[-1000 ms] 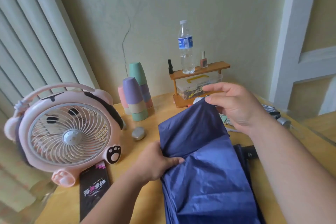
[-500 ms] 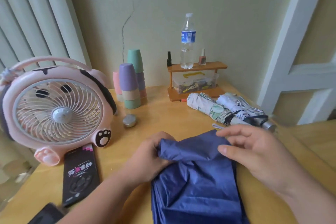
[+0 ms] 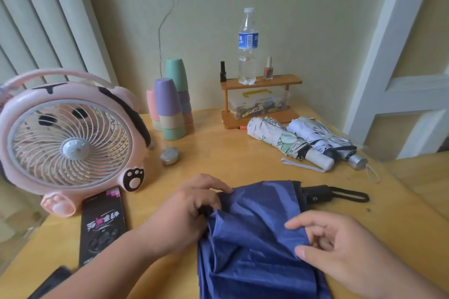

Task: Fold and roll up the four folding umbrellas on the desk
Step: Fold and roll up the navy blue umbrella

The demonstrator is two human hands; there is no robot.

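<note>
The blue umbrella lies on the desk close in front of me, its canopy loose and creased. Its black handle and strap stick out beyond my right fingertips.

My left hand has its fingers curled tight, bunching the canopy's left edge. My right hand sits palm up with the fingers half curled, and thumb and forefinger pinch the fabric's right fold.

Farther off past the right fingers, the rolled umbrellas lie side by side, touching. Behind them a small wooden shelf carries a water bottle.

Beyond the left fingers I see a small metal tin, then stacked pastel cups against the wall. Left of that hand stands a pink fan, with a black box lying just beside my wrist. Pale curtains hang behind the fan, and a white door frame rises at right.
</note>
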